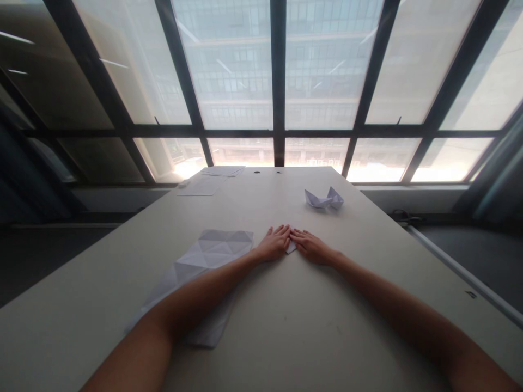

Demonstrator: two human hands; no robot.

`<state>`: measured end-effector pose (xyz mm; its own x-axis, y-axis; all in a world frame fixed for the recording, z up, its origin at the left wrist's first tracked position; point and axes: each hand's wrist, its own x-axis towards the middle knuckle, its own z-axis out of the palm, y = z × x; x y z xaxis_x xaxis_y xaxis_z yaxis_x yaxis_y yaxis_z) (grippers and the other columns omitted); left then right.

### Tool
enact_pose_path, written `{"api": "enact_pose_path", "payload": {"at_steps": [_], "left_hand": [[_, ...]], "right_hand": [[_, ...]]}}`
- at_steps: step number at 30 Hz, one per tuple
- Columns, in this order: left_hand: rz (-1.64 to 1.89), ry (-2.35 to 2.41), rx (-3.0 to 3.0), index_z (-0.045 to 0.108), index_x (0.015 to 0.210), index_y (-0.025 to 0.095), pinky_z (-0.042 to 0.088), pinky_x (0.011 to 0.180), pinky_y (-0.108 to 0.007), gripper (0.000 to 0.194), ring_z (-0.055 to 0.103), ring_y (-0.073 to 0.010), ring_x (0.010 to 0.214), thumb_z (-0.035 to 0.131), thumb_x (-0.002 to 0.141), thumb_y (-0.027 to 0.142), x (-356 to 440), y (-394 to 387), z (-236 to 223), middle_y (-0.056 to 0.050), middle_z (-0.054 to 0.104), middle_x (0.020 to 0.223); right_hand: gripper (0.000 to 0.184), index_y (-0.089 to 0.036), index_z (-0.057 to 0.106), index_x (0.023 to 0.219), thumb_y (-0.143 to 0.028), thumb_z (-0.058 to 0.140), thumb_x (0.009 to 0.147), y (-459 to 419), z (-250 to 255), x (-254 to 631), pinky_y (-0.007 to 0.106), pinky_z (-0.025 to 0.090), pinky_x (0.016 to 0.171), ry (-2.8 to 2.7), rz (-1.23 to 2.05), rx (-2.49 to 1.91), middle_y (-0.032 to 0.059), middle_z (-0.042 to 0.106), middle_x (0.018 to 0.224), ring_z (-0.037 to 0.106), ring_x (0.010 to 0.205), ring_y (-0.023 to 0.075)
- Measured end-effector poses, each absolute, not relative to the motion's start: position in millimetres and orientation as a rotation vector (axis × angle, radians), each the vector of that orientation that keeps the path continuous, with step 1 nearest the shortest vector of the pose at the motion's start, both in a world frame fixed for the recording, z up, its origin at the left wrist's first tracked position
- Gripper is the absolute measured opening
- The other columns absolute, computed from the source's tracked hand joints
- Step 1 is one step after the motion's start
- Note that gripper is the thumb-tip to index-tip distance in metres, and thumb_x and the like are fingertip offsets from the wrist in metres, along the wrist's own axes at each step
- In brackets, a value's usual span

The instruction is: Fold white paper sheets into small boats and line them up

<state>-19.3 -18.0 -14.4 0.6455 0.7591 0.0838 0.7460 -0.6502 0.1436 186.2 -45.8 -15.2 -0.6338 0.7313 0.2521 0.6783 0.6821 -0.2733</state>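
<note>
On the white table a small folded piece of paper (291, 247) lies flat beneath my fingers, mostly covered by them. My left hand (276, 243) rests flat on its left side, fingers stretched out. From the right, my right hand (311, 245) presses on the same paper with extended fingers, and the fingertips of both hands meet over it. Beyond my right hand stands a folded paper boat (324, 200) with two raised points. Creased white sheets (216, 247) are spread to the left, partly hidden under my left forearm.
Flat paper sheets (200, 186) lie at the far left of the table (261, 201). Large framed windows (237, 65) rise behind its far edge. Dark curtains (28, 169) hang at the left, and a white rail (461, 272) runs beside the right edge.
</note>
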Motion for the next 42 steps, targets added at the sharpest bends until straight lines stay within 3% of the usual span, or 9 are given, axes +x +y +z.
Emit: {"api": "enact_pose_path", "payload": {"at_steps": [6, 11, 18, 21, 26, 32, 36, 40, 42], "left_hand": [[0.170, 1.307, 2.736, 0.027, 0.152, 0.028, 0.015, 0.117, -0.059, 0.055, 0.019, -0.0255, 0.149, 0.032, 0.098, 0.036, -25, -11, -5, -0.004, 0.028, 0.161], [0.113, 1.251, 2.750, 0.022, 0.155, 0.029, 0.010, 0.118, -0.059, 0.056, 0.011, -0.0255, 0.151, 0.028, 0.100, 0.041, -27, -8, -6, -0.003, 0.022, 0.163], [0.132, 1.216, 2.780, 0.018, 0.156, 0.016, 0.009, 0.117, -0.057, 0.069, 0.008, -0.0301, 0.151, 0.022, 0.100, 0.055, -26, -10, -12, -0.015, 0.016, 0.163], [0.104, 1.216, 2.811, 0.017, 0.156, 0.011, 0.006, 0.117, -0.057, 0.073, 0.005, -0.0318, 0.151, 0.023, 0.100, 0.057, -26, -11, -12, -0.019, 0.013, 0.162], [0.088, 1.040, 2.891, 0.015, 0.157, 0.014, 0.001, 0.118, -0.054, 0.076, 0.006, -0.0281, 0.151, 0.025, 0.098, 0.062, -26, -14, -8, -0.018, 0.013, 0.162], [0.101, 0.929, 2.885, 0.021, 0.156, 0.019, 0.008, 0.119, -0.052, 0.079, 0.008, -0.0300, 0.151, 0.034, 0.095, 0.068, -25, -19, -3, -0.018, 0.013, 0.162], [0.151, 0.961, 2.848, 0.033, 0.152, 0.027, 0.010, 0.119, -0.051, 0.070, 0.012, -0.0298, 0.150, 0.036, 0.095, 0.067, -24, -21, -1, -0.014, 0.017, 0.162], [0.191, 0.949, 2.811, 0.038, 0.150, 0.029, 0.011, 0.118, -0.054, 0.066, 0.016, -0.0294, 0.150, 0.041, 0.095, 0.065, -23, -21, 0, -0.013, 0.023, 0.161], [0.212, 0.917, 2.797, 0.039, 0.149, 0.031, 0.010, 0.119, -0.054, 0.058, 0.020, -0.0268, 0.149, 0.039, 0.098, 0.059, -23, -19, 0, -0.010, 0.027, 0.160]], "right_hand": [[0.050, -0.023, 0.042, 0.148, -0.027, 0.042, 0.098, -45, -13, 188, 0.050, 0.024, 0.118, -2.556, 0.259, -1.051, 0.0094, 0.035, 0.157, 0.030, 0.146, 0.0224], [0.044, -0.028, 0.050, 0.142, -0.030, 0.042, 0.099, -45, -15, 186, 0.051, 0.023, 0.118, -2.501, 0.284, -1.103, 0.0055, 0.045, 0.151, 0.035, 0.143, 0.0205], [0.063, -0.019, 0.020, 0.157, -0.049, 0.023, 0.102, -48, -18, 183, 0.058, 0.008, 0.118, -2.547, 0.229, -1.394, 0.0099, 0.021, 0.161, 0.015, 0.150, 0.0269], [0.061, -0.019, 0.018, 0.157, -0.044, 0.024, 0.101, -47, -19, 184, 0.060, 0.006, 0.118, -2.561, 0.210, -1.449, 0.0097, 0.019, 0.162, 0.013, 0.150, 0.0272], [0.059, -0.019, 0.022, 0.157, -0.033, 0.027, 0.100, -42, -21, 186, 0.064, 0.004, 0.116, -2.461, 0.206, -1.617, 0.0102, 0.019, 0.162, 0.012, 0.150, 0.0289], [0.056, -0.015, 0.032, 0.153, -0.034, 0.025, 0.101, -34, -23, 197, 0.069, 0.009, 0.112, -2.240, 0.167, -1.853, 0.0152, 0.023, 0.161, 0.017, 0.149, 0.0337], [0.052, -0.015, 0.041, 0.148, -0.030, 0.029, 0.100, -27, -31, 205, 0.064, 0.017, 0.113, -2.097, 0.101, -1.924, 0.0184, 0.031, 0.157, 0.024, 0.146, 0.0335], [0.047, -0.021, 0.049, 0.142, -0.028, 0.035, 0.098, -23, -34, 207, 0.061, 0.021, 0.113, -2.041, 0.103, -1.862, 0.0156, 0.041, 0.153, 0.031, 0.144, 0.0311], [0.046, -0.021, 0.055, 0.138, -0.021, 0.036, 0.096, -24, -31, 207, 0.054, 0.026, 0.114, -2.066, 0.133, -1.752, 0.0135, 0.048, 0.148, 0.039, 0.140, 0.0272]]}}
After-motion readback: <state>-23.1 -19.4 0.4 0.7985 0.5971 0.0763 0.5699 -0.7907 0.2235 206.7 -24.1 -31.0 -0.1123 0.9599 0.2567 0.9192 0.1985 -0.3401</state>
